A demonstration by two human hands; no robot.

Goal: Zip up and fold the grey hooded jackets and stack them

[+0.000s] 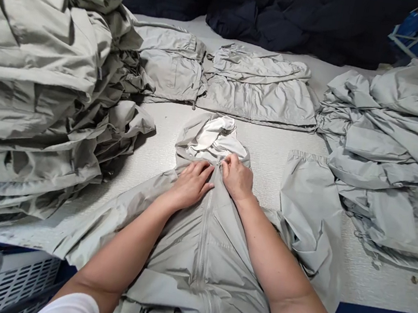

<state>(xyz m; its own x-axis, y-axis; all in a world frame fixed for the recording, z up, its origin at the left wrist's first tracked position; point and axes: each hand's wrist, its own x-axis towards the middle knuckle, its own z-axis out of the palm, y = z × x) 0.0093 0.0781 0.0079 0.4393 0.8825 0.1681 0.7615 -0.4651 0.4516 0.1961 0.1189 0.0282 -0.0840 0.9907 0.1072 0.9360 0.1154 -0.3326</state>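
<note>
A light grey hooded jacket (pixel 181 236) lies front up on the table, its hood towards the far side with white lining showing. Its zipper (pixel 205 229) runs down the middle and looks done up to near the collar. My right hand (pixel 236 177) pinches the zipper pull at the top, the pull mostly hidden by my fingertips. Just left of the zipper, my left hand (pixel 191 182) rests on the jacket front below the collar, thumb and fingers apart and pressing the cloth. One sleeve (pixel 308 202) is spread to the right with its elastic cuff pointing away.
A tall stack of grey jackets (pixel 38 89) stands on the left. Folded grey garments (pixel 257 93) lie across the back, with another heap (pixel 400 138) on the right. Dark cloth (pixel 304 19) sits behind the white table (pixel 270 139). A plastic basket (pixel 23 280) is below, lower left.
</note>
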